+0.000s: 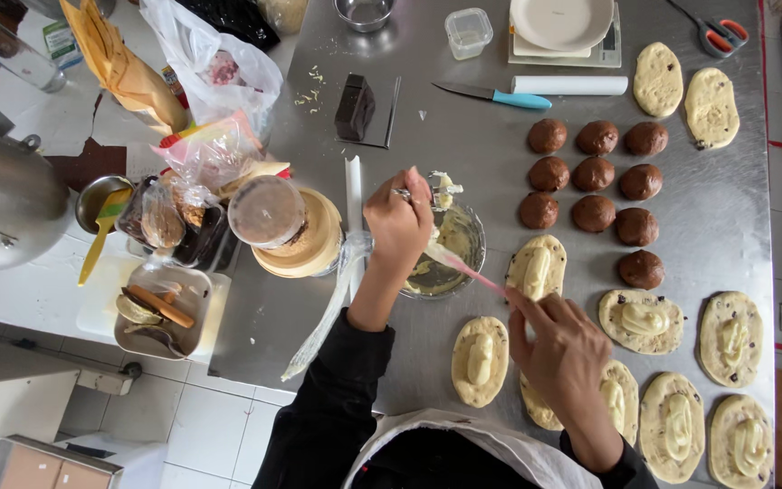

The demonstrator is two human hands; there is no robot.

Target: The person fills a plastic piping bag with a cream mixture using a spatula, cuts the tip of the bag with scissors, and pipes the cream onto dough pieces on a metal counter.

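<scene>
My left hand point(398, 222) grips the rim of a small metal bowl point(463, 263) of pale yellow cream, tilting it. My right hand point(561, 349) holds a pink spatula point(463, 268) whose tip reaches into the bowl. Just beside the bowl lies an oval flat dough piece point(537, 267) topped with cream. Several more cream-topped ovals point(644, 321) lie along the near side of the steel table point(463, 136). Several dark brown dough balls point(595, 176) sit in rows behind them.
Two plain dough ovals point(686, 93), a blue-handled knife point(495, 93), a white roller point(569, 85), scissors point(720, 34) and a scale with a plate point(561, 27) lie at the far side. Plastic bags point(214, 63), containers, a tray of tools point(161, 308) and a steel pot point(2, 195) crowd the left.
</scene>
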